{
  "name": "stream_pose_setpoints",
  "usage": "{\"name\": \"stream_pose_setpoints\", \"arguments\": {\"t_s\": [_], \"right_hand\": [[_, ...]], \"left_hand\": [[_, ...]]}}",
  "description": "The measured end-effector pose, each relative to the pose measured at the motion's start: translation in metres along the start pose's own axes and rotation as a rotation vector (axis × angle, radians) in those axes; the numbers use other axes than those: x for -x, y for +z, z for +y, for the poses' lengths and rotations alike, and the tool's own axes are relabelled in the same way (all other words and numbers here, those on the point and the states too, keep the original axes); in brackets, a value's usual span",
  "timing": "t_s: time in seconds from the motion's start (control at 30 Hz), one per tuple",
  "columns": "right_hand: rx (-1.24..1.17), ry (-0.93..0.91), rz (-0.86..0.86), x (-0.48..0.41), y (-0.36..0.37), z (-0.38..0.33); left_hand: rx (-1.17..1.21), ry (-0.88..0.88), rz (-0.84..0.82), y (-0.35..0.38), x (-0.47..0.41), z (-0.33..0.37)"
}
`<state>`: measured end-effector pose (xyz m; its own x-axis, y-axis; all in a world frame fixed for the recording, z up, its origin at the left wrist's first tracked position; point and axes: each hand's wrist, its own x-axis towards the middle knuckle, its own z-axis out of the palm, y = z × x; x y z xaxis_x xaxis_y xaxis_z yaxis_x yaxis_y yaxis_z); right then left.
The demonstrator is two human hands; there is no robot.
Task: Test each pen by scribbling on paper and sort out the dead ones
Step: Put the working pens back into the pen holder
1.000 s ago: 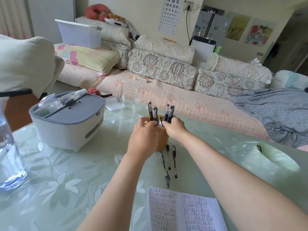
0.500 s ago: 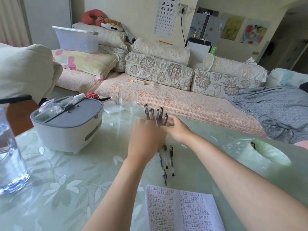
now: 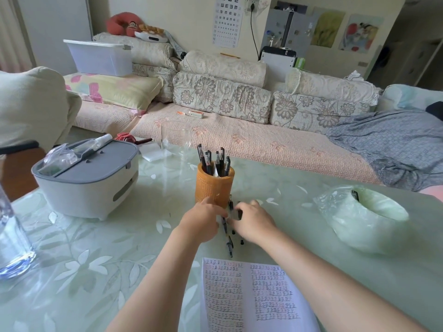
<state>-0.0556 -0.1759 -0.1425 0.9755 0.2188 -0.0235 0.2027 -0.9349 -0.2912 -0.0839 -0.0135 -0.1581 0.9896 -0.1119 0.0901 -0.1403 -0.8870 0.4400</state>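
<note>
An orange woven pen holder stands on the table with several black pens upright in it. In front of it a few loose black pens lie on the table. Both hands meet over these loose pens. My right hand pinches a dark, blurred pen at its fingertips. The fingers of my left hand reach over the same pens; motion blur hides whether they hold one. An open notebook, with written characters on its pages, lies close to me.
A grey-lidded white box stands at the left, and a clear water bottle at the far left edge. A pale green roll in plastic wrap lies at the right. Clear glassware stands behind the holder. A sofa lies beyond the table.
Both hands have let go of the pen holder, which now stands alone. They have dropped down to the loose pens in front of it.
</note>
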Motion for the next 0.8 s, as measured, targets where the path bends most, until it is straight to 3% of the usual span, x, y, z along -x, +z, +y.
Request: {"name": "stream_pose_setpoints", "arguments": {"t_s": [0.37,0.57,0.67,0.8], "right_hand": [[0.096,-0.042,-0.111,0.016,-0.022,0.043],[0.122,-0.075,-0.086,0.023,-0.016,0.052],[0.103,-0.092,-0.069,0.021,-0.015,0.052],[0.194,-0.088,-0.166,0.019,-0.016,0.051]], "left_hand": [[-0.103,0.150,0.065,0.007,0.001,0.016],[-0.101,0.282,0.055,0.009,0.002,0.025],[-0.094,0.286,0.079,0.006,0.004,0.024],[-0.114,0.272,0.074,0.004,0.006,0.022]]}}
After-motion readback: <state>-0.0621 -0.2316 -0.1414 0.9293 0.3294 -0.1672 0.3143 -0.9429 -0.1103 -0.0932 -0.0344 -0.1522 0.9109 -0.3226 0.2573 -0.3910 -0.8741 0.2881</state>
